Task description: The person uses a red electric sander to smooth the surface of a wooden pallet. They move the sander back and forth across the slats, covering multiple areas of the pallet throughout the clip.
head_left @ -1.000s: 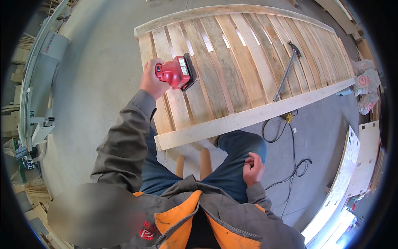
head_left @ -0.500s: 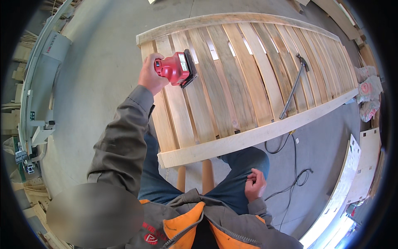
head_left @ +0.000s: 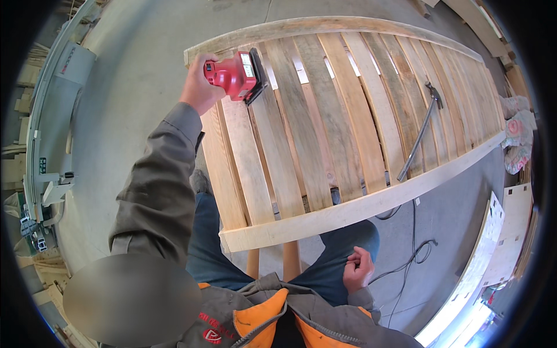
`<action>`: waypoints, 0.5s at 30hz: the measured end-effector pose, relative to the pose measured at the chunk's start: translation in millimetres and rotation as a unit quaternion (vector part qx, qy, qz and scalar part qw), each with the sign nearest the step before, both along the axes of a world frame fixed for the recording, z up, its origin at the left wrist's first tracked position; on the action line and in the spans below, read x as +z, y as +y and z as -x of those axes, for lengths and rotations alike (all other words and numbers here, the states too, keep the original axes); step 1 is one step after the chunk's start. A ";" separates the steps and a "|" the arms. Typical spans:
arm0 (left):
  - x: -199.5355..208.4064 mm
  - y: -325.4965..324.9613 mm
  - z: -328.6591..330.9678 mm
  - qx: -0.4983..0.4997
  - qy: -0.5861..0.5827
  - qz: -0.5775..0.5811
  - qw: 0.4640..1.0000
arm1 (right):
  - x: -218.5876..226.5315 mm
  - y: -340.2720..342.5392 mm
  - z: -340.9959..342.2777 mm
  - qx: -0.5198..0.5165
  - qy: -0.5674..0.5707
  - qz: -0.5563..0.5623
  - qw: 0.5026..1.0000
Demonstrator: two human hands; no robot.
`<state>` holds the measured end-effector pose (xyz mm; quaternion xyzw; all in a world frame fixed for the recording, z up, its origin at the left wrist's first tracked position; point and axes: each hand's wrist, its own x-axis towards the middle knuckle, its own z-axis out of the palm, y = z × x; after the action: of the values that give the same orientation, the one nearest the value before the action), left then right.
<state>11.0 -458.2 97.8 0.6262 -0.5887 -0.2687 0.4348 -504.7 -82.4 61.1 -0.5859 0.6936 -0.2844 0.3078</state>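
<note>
Two hands here, doing very different jobs. Starting at the left of the frame: the left hand (head_left: 200, 90) is stretched way out, wrapped tight around the grip of a red electric sander (head_left: 235, 75). That sander sits flat on the far left corner of the slatted wooden panel (head_left: 348, 211), upper left of centre in the frame, its pad just to the right of the hand, on a slat. The slats run lengthwise away from the person, so the long axis lies straight ahead of the hand, toward the far curved rail.

Moving right, a dark metal pry bar (head_left: 419, 134) lies loose across the slats, well apart from both hands. A black cable (head_left: 415, 255) trails on the floor below it.

Lower right of centre, the right hand (head_left: 358, 268) rests loosely curled by the thigh, holding nothing, nowhere near the sander.
</note>
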 end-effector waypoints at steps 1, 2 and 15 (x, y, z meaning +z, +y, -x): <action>1.9 -3.6 -0.4 -0.001 -0.002 -0.002 1.000 | -1.1 -1.1 0.1 0.001 0.003 0.003 1.000; 4.5 -6.9 -2.0 -0.001 -0.005 -0.003 1.000 | -1.6 -2.9 -0.6 0.002 0.006 0.006 1.000; 3.2 -54.5 -29.8 0.001 -0.092 0.046 0.995 | 1.7 -9.2 -5.7 0.001 0.029 -0.018 0.999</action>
<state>40.8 -512.7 101.0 0.6284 -0.6372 -0.1819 0.4076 -498.9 -91.5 62.8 -0.5888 0.7069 -0.2548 0.2978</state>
